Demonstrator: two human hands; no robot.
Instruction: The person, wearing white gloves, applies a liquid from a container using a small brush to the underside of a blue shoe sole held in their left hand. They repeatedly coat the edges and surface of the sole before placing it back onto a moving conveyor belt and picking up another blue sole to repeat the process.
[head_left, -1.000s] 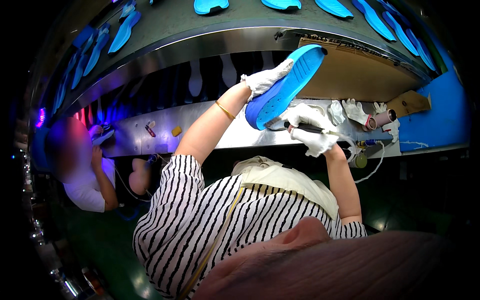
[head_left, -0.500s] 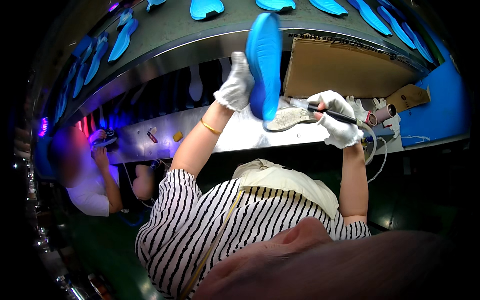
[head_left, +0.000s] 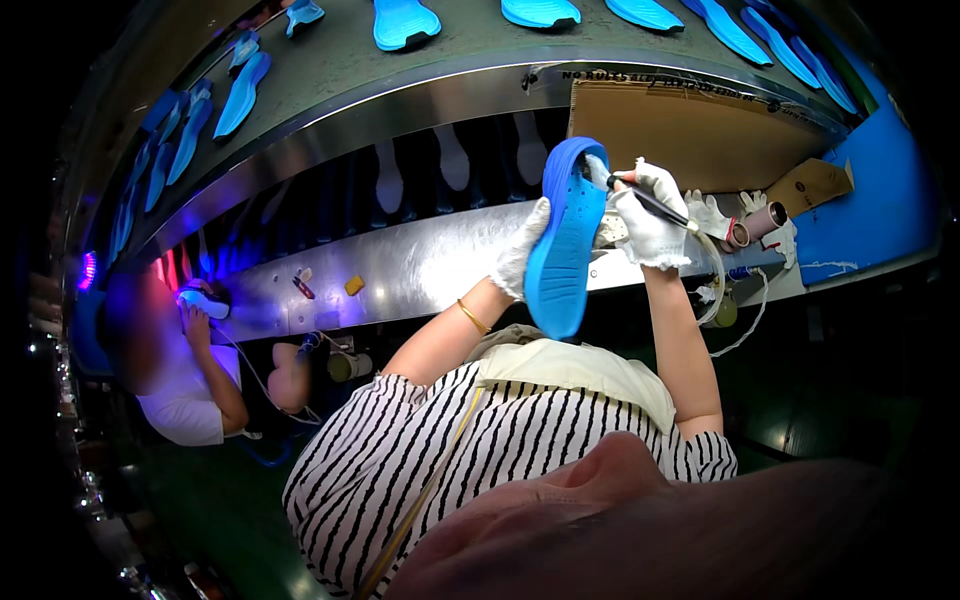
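My gloved left hand point(head_left: 522, 252) grips a bright blue shoe sole point(head_left: 560, 270) by its left edge, holding it tilted upright above the metal bench. The sole's ridged inner face, with small holes in it, shows. My right hand point(head_left: 650, 225), in a white glove with bare fingertips, is closed around a black-handled brush point(head_left: 662, 209) fed by a pale hose point(head_left: 717, 275). Its whitish bristles touch the sole's inside near the upper end. Behind my right hand a speckled grey sole-shaped piece point(head_left: 609, 234) on the bench is mostly hidden.
A conveyor belt point(head_left: 470, 38) carrying several blue soles runs along the far side. A cardboard box point(head_left: 690, 140), a thread spool point(head_left: 768, 219) and loose gloves point(head_left: 708, 214) lie to the right. A yellow block point(head_left: 354, 285) is on the metal bench point(head_left: 420, 250). A co-worker point(head_left: 190, 390) sits at left.
My left hand has brought the blue sole nearer and lower, turning its inner face into view. My right hand has raised the brush from the grey piece to the blue sole.
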